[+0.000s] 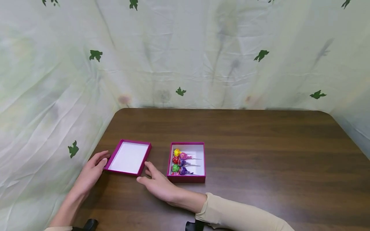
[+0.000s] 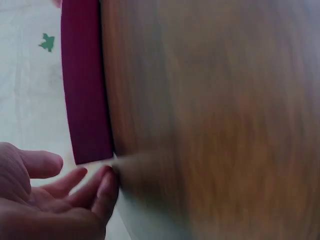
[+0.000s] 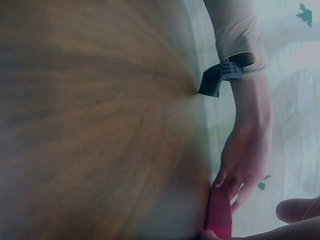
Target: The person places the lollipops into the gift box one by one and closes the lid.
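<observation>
A magenta box lid (image 1: 128, 158) with a white inside lies hollow side up on the table. My left hand (image 1: 93, 166) is at the lid's left side, its fingers loosely bent against the near-left corner. In the left wrist view the thumb stands apart from the magenta wall (image 2: 85, 85). My right hand (image 1: 160, 184) reaches to the lid's near-right corner with fingers extended and thumb spread. To the right stands the matching box base (image 1: 186, 179), holding several wrapped lollipops (image 1: 180, 162) in yellow, red, green, pink and purple, sticks pointing right.
The dark wooden table (image 1: 260, 154) extends far to the right and behind the boxes. A pale cloth (image 1: 188, 48) with green leaf shapes hangs behind and at the left. The box base stands close beside my right hand. Each wrist wears a black strap (image 3: 222, 77).
</observation>
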Available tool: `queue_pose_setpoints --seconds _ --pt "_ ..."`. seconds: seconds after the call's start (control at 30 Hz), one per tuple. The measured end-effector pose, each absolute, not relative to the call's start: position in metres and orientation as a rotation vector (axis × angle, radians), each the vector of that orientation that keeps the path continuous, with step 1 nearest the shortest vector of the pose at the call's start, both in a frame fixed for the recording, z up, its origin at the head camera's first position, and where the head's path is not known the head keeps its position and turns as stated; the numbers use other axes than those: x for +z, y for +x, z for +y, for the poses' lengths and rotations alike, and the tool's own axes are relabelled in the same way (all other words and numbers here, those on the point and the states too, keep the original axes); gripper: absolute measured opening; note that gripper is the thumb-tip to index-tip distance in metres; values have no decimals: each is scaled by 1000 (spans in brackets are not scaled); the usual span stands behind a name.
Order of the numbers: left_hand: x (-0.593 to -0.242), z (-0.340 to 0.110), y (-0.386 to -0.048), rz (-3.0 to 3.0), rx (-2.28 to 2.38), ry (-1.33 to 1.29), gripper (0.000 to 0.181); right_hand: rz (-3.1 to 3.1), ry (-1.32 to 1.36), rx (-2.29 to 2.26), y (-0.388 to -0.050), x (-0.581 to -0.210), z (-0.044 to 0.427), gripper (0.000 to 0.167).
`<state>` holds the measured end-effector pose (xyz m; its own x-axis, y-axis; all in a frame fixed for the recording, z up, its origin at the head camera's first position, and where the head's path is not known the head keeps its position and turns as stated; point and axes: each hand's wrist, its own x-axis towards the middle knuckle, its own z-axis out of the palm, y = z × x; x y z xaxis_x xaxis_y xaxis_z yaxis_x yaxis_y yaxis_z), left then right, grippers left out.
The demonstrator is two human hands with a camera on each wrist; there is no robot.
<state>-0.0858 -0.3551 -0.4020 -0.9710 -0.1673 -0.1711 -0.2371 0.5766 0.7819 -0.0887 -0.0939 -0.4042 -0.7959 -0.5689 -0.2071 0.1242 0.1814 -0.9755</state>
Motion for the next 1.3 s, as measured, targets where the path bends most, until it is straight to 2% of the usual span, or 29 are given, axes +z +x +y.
queue_pose_setpoints --seconds 0.47,0.83,1.0,1.17,1.3 --pt "-404 -378 -92 2479 1468 -295 55 1918 -358 -1751 -104 -413 -113 74" --pt "-403 -379 -81 2448 1435 -289 60 1945 -403 -1698 -92 -412 -109 75" --pt "-401 -377 -74 2493 1469 -261 55 1901 -430 -1729 -85 -408 -106 75" --pt "-398 -376 -68 2507 1494 -343 54 1856 -476 -1737 -79 -402 -101 73" --pt "-394 -376 -64 2470 1571 -427 60 1836 -538 -1746 -75 -396 -95 72"
